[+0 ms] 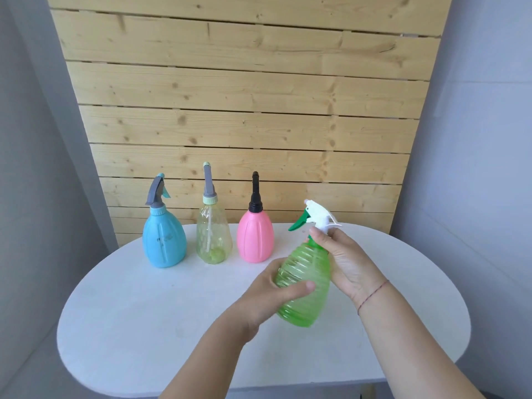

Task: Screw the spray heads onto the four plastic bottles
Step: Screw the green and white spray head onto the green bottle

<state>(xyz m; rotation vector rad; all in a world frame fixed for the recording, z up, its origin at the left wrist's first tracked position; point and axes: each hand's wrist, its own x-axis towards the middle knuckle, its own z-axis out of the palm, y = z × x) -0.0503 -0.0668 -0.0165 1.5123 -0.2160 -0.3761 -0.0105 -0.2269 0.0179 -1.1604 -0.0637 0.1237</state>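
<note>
A ribbed green bottle (308,300) is held tilted above the white table (149,321). My left hand (270,295) wraps around its body from the left. My right hand (345,263) grips its neck just under the white spray head (318,216) with a green trigger. In a row at the back stand a blue bottle (164,243) with a grey head, a clear yellowish bottle (213,237) with a grey nozzle, and a pink bottle (255,240) with a black nozzle. All three wear their heads.
A wall of pale wooden planks (244,110) rises directly behind the table. Grey walls close in on both sides. The table's rounded front edge (259,384) lies just below my forearms.
</note>
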